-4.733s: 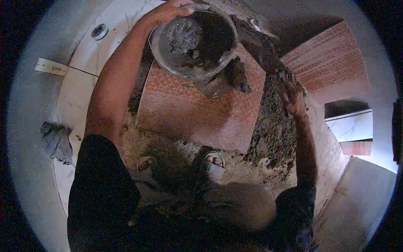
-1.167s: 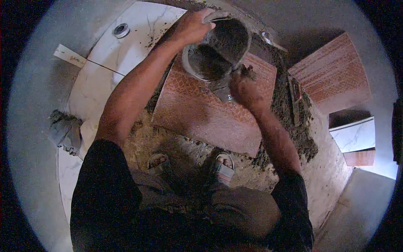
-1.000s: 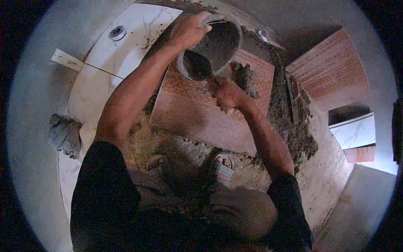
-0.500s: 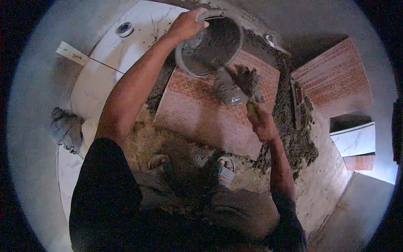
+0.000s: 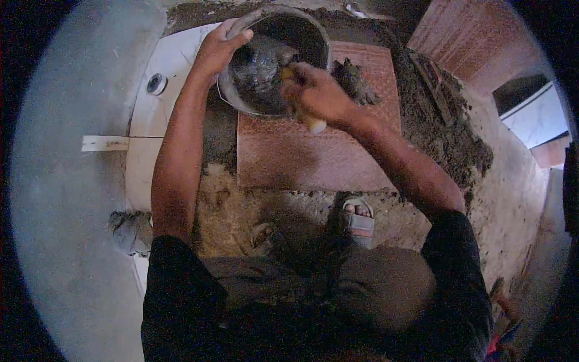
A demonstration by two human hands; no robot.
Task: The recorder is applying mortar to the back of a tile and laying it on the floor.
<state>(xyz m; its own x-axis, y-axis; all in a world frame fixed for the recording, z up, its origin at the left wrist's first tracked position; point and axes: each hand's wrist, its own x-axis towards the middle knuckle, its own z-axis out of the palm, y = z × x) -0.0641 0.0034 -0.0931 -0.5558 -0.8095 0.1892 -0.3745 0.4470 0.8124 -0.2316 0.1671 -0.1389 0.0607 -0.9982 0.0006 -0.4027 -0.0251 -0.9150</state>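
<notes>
bucket (image 5: 309, 37) is in the upper middle of the frame, with its round mouth showing. the left hand (image 5: 220, 48) is at its upper left edge, closed on the rim, with the thumb over the edge and the other fingers mostly out of sight. so the bucket lies just to the right of that grip. the right hand (image 5: 318, 93) is at the lower right of the bucket, in front of the rim. it is curled tight round a tool handle (image 5: 316, 126), whose pale end sticks out below the hand. the rest of the tool is hard to see.

there is one bucket, with one heap of wet gray mud (image 5: 256, 66) in it. there is one tool handle. one big reddish tile (image 5: 313, 160) lies flat in the middle of the frame, and one dark lump (image 5: 357, 83) sits on it, just right of the bucket. one more big reddish tile (image 5: 476, 42) is at the upper right. there is one small round ring (image 5: 157, 84) at the upper left, one pale strip (image 5: 105, 143) at the left, and one gray cloth (image 5: 131, 234) below that. two feet in sandals (image 5: 360, 224) are at the lower middle.
</notes>
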